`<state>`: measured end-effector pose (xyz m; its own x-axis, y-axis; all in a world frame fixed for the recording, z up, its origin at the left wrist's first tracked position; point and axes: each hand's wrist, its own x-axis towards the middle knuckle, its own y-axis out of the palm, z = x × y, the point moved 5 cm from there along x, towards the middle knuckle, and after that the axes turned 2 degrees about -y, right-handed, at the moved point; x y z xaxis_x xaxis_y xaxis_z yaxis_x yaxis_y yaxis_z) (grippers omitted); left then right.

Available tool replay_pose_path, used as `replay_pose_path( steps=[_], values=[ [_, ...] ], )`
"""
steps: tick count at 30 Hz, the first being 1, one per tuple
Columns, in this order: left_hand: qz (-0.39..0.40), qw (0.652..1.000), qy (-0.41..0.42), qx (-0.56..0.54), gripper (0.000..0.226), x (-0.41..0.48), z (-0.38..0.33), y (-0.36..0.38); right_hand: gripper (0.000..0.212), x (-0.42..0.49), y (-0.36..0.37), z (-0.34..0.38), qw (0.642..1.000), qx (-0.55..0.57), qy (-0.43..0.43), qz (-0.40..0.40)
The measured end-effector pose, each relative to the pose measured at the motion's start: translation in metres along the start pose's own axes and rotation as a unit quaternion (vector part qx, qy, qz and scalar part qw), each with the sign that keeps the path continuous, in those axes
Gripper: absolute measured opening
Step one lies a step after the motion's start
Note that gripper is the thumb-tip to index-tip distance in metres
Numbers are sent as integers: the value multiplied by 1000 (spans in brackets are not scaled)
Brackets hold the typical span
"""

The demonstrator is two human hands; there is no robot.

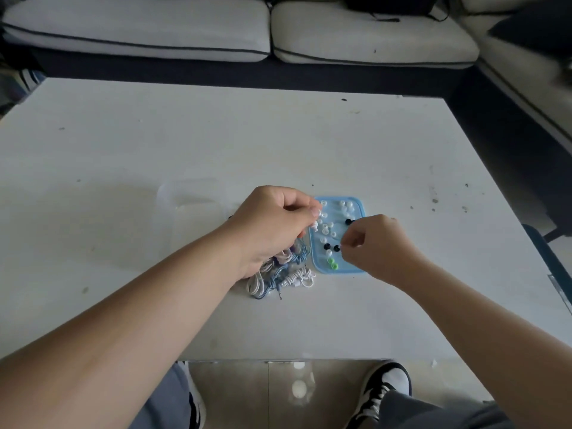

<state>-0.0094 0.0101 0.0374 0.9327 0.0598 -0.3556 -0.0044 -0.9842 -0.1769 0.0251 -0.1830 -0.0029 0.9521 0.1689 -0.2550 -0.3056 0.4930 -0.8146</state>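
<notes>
A light blue lid (356,209) lies on the white table (216,144) and carries several small white, black and green ear tips (332,264). To its left is a tangle of white and blue earphone cables (280,278). My left hand (269,227) is curled above the cables and pinches a small white earbud at the lid's left edge. Over the lid's right side, my right hand (377,249) pinches a tiny white ear tip between thumb and forefinger.
A clear plastic box (192,205) sits on the table left of my left hand. A pale sofa (216,29) runs behind the table and along the right. My shoes (387,388) show below the table's front edge.
</notes>
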Motion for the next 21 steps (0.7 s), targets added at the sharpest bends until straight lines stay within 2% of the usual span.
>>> replay_pose_path(
  steps=[2, 4, 6, 11, 14, 21],
  values=[
    [8, 1000, 11, -9, 10, 0, -4, -4, 8, -8, -17, 11, 981, 193, 14, 1],
    [23, 999, 24, -28, 10, 0, -10, -9, 12, -16, -28, 27, 921, 389, 24, 21],
    [30, 998, 39, -46, 11, 1, -15, -15, 17, -19, -33, 43, 871, 490, 20, 35],
    [0, 992, 78, -95, 11, 3, -20, -31, 26, -16, -30, 71, 806, 586, 0, 83],
    [7, 987, 86, -133, 8, 5, -23, -34, 27, -11, -27, 73, 797, 598, -3, 84],
    [22, 988, 98, -114, 8, 2, -26, -28, 23, -7, -22, 74, 759, 646, 9, 82]
  ],
)
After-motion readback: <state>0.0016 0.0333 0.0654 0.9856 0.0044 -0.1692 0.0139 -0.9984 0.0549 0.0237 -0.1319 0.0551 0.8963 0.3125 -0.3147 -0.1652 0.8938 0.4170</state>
